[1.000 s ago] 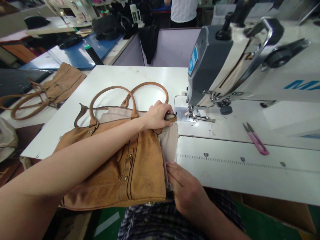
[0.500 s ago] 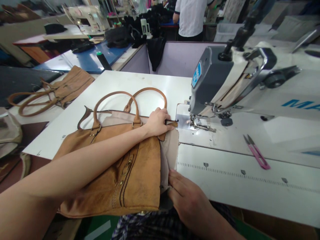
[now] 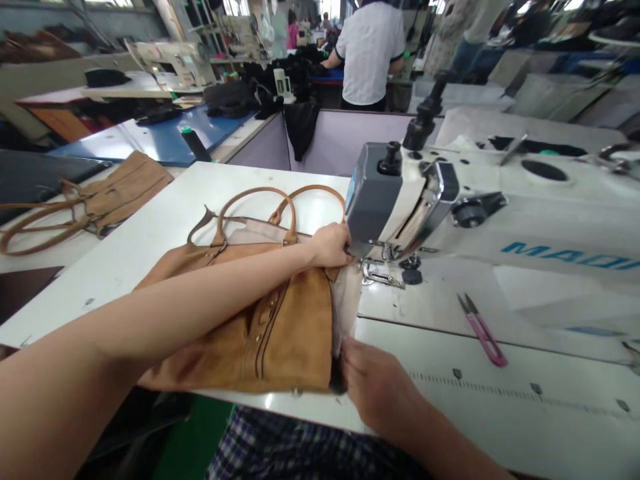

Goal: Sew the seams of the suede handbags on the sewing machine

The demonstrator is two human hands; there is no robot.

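A tan leather handbag [image 3: 305, 333] with two looped handles lies on the white sewing table, its pale lining [image 3: 345, 303] showing along the right side. My left hand [image 3: 331, 245] is closed on the bag's upper right corner, right beside the needle area of the sewing machine [image 3: 385, 207]. Down at the lower right edge, my right hand [image 3: 375, 377] pinches the lining and side edge of the bag. What lies under the left fingertips is partly hidden by the machine head.
Pink thread snips [image 3: 484, 333] lie on the table right of the machine's presser foot. A second tan bag [image 3: 120, 193] rests at the left. A dark thread cone [image 3: 196, 143] stands behind the table, and a person in a white shirt [image 3: 373, 53] is at the back.
Both hands have moved the bag forward and to the right, its upper right corner now against the needle area. The bag's bottom edge has come up onto the table. The view has also shifted.
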